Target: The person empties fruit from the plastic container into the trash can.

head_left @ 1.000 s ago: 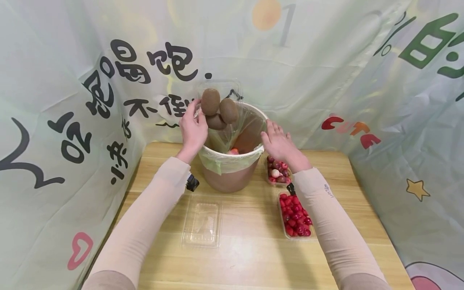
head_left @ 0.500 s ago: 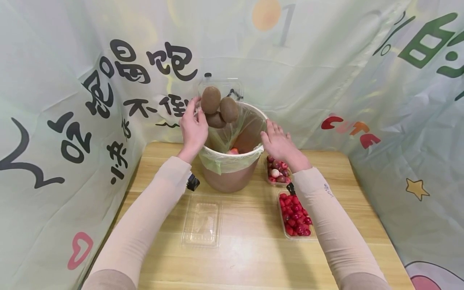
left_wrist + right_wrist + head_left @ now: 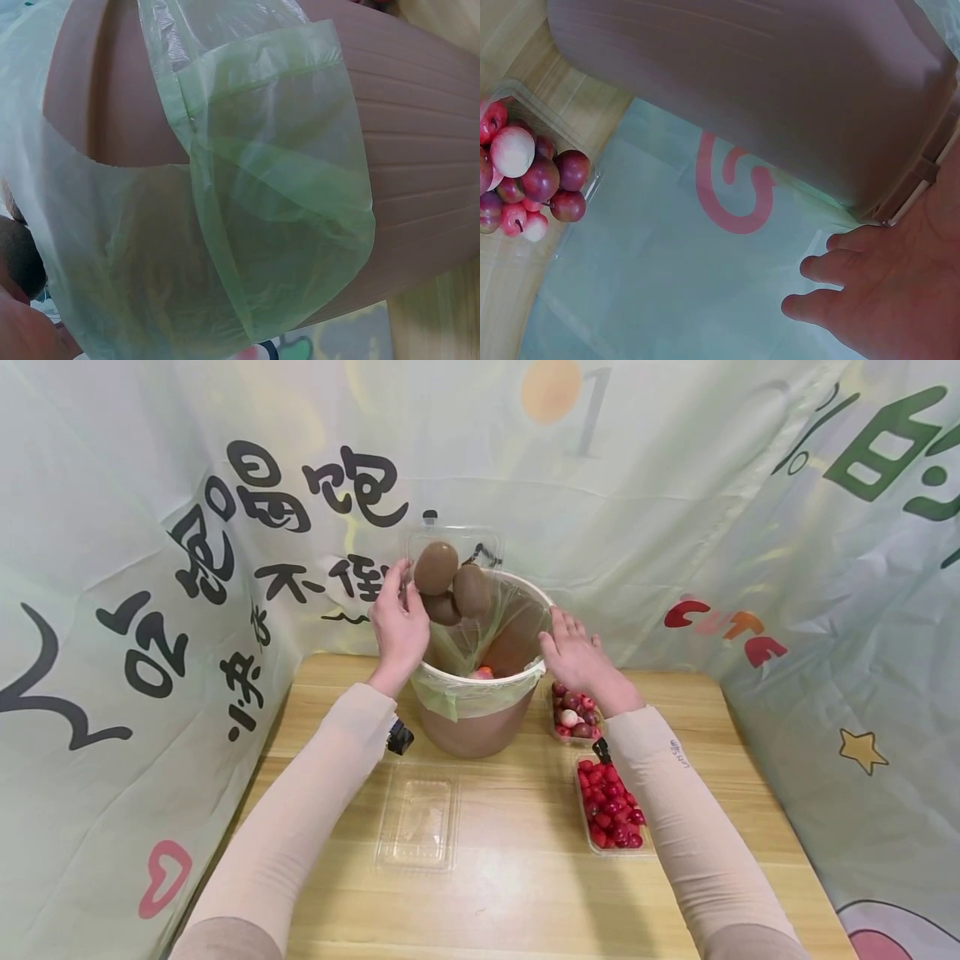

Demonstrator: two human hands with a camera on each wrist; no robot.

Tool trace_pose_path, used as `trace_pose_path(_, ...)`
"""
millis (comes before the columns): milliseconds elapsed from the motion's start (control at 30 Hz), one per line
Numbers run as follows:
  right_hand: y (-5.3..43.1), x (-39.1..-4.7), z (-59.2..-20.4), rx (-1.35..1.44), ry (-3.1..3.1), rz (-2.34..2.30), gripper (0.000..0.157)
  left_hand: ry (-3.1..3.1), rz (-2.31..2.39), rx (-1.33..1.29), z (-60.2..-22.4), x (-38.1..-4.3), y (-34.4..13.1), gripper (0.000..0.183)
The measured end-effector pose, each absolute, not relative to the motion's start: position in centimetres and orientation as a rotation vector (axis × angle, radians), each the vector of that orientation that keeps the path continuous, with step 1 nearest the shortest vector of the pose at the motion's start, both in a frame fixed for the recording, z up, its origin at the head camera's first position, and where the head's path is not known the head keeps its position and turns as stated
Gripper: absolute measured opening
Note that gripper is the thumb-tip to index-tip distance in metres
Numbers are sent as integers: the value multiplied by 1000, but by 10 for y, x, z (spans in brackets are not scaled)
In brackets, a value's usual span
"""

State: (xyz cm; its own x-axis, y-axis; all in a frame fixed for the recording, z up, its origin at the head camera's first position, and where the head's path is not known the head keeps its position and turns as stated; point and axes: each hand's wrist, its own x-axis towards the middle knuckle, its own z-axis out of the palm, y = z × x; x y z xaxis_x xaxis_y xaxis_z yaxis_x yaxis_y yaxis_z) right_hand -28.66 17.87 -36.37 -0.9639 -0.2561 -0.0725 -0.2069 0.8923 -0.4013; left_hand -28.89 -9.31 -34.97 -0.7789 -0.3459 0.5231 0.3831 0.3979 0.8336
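Observation:
In the head view my left hand (image 3: 400, 625) grips the left side of a clear plastic box (image 3: 453, 535), tilted over the bin's far left part. Three brown kiwis (image 3: 436, 568) sit in it, bunched toward its lower end. The brown bin (image 3: 480, 735) has a white rim and a pale green liner bag (image 3: 480, 700), whose folds fill the left wrist view. Something red and pink (image 3: 482, 673) lies inside, mostly hidden. My right hand (image 3: 579, 652) rests on the bin's right rim, and its fingers reach out straight past the rim in the right wrist view.
An empty clear box (image 3: 417, 822) lies on the wooden table (image 3: 517, 877) in front of the bin. To the right stand a box of mixed round fruit (image 3: 576, 717) and a box of red berries (image 3: 611, 806). Printed cloth (image 3: 637, 510) encloses the table's back and sides.
The tilted box has shifted slightly, and the kiwis have moved a little within it against one another. My right hand, the bin and the boxes on the table have stayed put.

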Motion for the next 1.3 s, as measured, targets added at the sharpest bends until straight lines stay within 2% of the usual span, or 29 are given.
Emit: trace_pose_path(1300,178,-286,-364,-363,2930,-608,74,-1996,-1484,-17,-351,-289,-99,41)
